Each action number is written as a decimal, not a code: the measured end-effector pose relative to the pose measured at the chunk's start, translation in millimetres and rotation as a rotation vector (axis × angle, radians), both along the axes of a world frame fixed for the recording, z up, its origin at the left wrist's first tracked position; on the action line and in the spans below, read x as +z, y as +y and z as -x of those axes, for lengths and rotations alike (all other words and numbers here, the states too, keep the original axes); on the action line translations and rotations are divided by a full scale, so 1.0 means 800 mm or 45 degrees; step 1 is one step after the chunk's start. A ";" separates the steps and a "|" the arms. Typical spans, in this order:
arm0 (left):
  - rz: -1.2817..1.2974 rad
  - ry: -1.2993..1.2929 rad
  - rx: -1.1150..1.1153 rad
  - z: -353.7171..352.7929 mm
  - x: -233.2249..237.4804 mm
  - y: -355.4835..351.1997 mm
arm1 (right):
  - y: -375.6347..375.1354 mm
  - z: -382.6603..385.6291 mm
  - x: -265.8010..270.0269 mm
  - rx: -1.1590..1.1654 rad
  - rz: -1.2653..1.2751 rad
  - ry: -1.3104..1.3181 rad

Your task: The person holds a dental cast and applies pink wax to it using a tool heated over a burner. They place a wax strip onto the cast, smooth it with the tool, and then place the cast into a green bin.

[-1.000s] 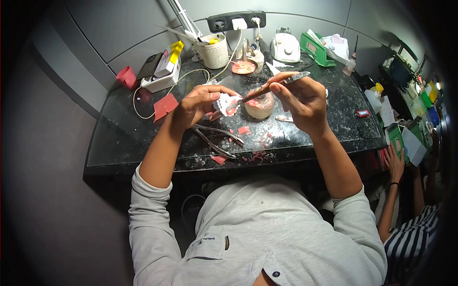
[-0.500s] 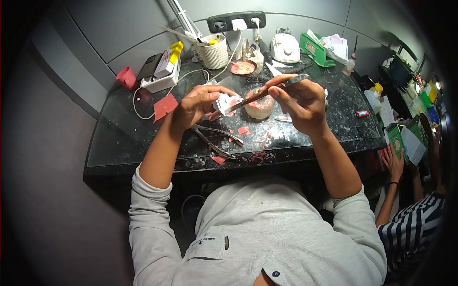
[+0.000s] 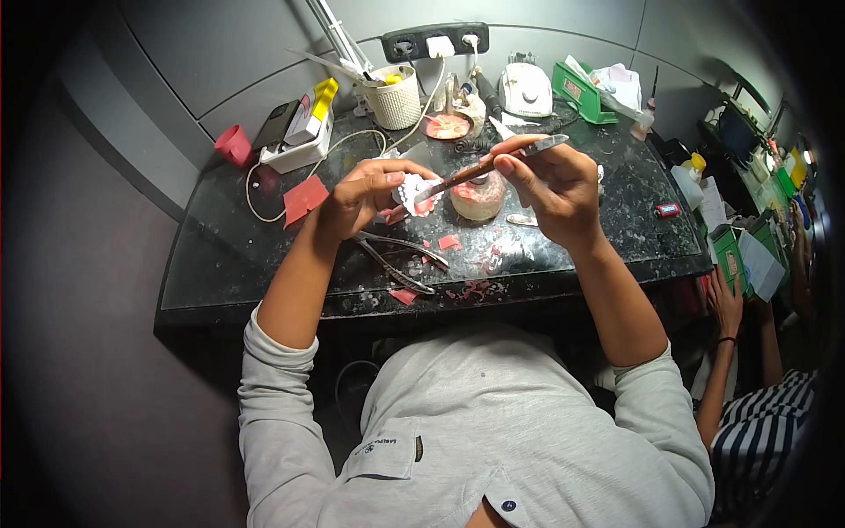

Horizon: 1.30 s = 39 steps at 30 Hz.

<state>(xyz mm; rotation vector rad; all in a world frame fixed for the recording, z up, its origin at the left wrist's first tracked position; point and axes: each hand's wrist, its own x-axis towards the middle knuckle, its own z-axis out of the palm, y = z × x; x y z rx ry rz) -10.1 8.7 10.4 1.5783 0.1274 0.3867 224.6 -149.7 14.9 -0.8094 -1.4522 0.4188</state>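
My left hand (image 3: 363, 195) is closed around a dental model (image 3: 410, 188), white with a row of teeth and a pink patch of wax. In my right hand (image 3: 556, 187) a wax knife (image 3: 476, 172) is pinched between thumb and fingers. It has a brown handle and a metal blade at each end; the left blade reaches the pink part of the model. Behind the knife stands a round, wax-smeared burner (image 3: 478, 199). Below my left hand lie metal pliers (image 3: 396, 260) with their handles spread.
Pink wax sheet (image 3: 304, 198) and scraps (image 3: 450, 241) lie on the black table (image 3: 229, 277). At the back stand a white tray (image 3: 304, 154), a woven basket (image 3: 393, 99), a wax dish (image 3: 447, 127) and a white device (image 3: 526, 90). Another person's hand (image 3: 726, 304) is at right.
The dental model has turned in my left hand, showing its row of teeth more. The knife has shifted slightly left, its blade further over the model. The person at right has moved a little.
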 end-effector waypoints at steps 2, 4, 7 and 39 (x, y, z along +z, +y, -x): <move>-0.018 0.045 0.011 0.001 0.000 0.001 | 0.001 0.000 0.000 -0.009 0.001 0.021; -0.015 0.042 0.013 0.001 -0.002 0.002 | 0.001 0.001 -0.001 -0.049 0.002 0.021; -0.011 0.044 0.010 0.001 -0.002 0.003 | 0.002 0.000 -0.002 -0.031 -0.003 0.049; 0.034 -0.018 -0.008 0.000 -0.004 0.000 | 0.005 -0.008 0.002 -0.200 -0.013 0.176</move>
